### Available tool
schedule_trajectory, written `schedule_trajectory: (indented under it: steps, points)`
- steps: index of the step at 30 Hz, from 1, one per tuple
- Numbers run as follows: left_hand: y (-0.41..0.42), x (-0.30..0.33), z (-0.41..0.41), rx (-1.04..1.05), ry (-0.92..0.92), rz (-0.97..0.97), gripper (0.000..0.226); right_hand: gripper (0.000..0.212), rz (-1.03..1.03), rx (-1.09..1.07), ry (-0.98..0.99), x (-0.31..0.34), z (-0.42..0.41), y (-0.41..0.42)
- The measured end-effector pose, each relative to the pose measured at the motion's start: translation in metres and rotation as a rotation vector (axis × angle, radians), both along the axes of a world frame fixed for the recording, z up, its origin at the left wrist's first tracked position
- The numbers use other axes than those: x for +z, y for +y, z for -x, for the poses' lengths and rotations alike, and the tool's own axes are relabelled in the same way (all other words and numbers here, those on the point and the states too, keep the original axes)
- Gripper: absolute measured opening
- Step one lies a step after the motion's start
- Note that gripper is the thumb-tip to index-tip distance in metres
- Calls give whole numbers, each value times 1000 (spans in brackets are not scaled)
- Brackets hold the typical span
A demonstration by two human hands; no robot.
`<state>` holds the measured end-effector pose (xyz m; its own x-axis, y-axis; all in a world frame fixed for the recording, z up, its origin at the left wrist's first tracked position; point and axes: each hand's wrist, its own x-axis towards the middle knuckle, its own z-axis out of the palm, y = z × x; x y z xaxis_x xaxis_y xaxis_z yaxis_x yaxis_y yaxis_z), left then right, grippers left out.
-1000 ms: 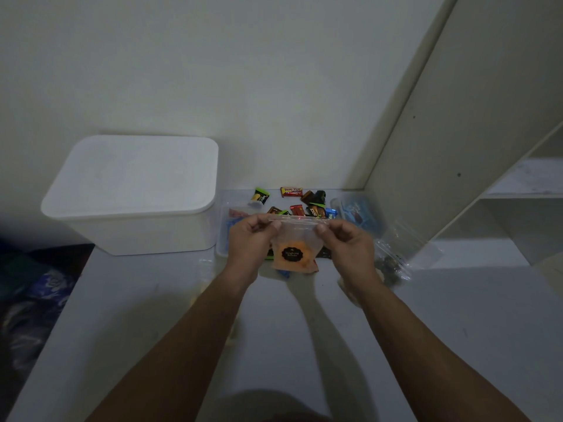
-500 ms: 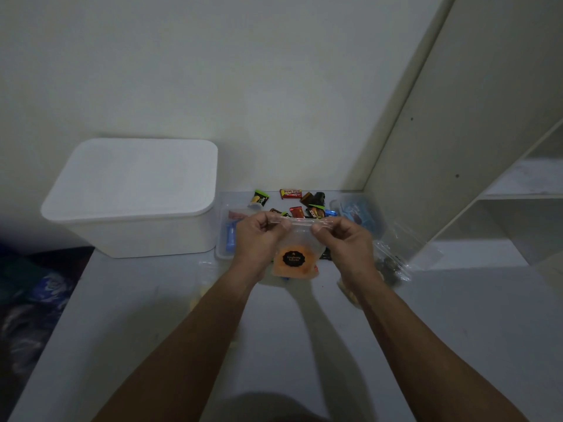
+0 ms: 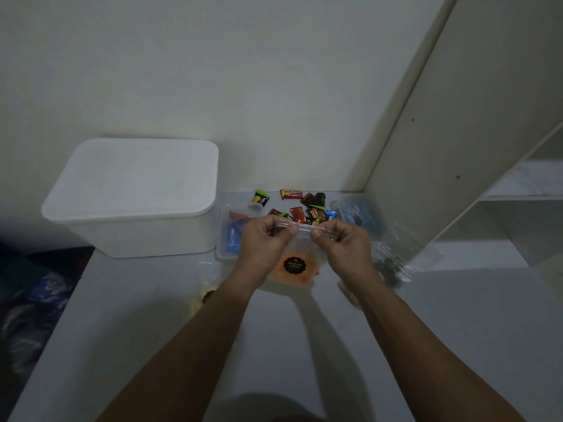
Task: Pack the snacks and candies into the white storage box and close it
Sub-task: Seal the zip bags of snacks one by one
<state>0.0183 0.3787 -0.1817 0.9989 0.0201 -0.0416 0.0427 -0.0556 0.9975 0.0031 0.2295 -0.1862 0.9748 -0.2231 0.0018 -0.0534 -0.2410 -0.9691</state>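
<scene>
Both hands hold one clear zip bag [image 3: 295, 263] by its top strip: the left hand [image 3: 264, 242] pinches the left end, and the right hand [image 3: 341, 242] pinches the right end. Orange snack bits and a round black sticker show in the bag, which hangs just above the worktop [image 3: 274, 345]. Past the hands lie small wrapped candies [image 3: 297, 208]. Far to the left of the left hand stands the white storage box [image 3: 134, 196] with its lid on. Just right of the right hand lies another clear bag [image 3: 391, 263] with dark bits
</scene>
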Motion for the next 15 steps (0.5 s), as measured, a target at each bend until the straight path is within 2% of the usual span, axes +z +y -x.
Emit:
schedule_trajectory:
  steps: [4, 8, 12, 15]
  points:
    - [2, -3, 5, 79, 18, 47, 20, 7, 25, 46, 10, 1, 2, 0]
    - [3, -3, 6, 50, -3, 14, 25, 7, 122, 133, -12, 4, 1, 3]
    - [3, -2, 6, -2, -16, 32, 17, 2, 123, 78, -29, 2, -2, 3]
    - [3, -3, 6, 64, -33, 24, 12, 1, 123, 78, -32, 2, -2, 5]
